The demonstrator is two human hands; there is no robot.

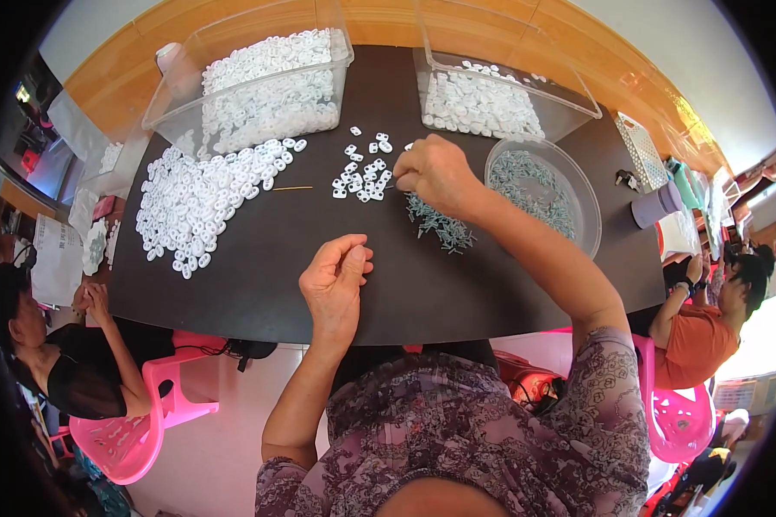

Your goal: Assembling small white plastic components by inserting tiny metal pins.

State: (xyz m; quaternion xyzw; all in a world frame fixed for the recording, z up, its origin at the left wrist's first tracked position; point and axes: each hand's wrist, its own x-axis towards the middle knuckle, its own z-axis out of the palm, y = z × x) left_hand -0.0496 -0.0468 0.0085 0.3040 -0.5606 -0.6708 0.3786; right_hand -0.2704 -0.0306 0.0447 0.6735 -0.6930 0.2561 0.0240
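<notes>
1. Where the dark surface [259,284] meets its near edge, the left hand [334,283] hovers palm-up, fingers [353,255] loosely curled, holding nothing visible.
2. White plastic pieces [364,177] lie just left of the right hand.
3. Right hand [435,175] reaches forward, knuckles up, fingers pinched together beside the grey screws [440,226]; whether anything is pinched cannot be told.
</notes>
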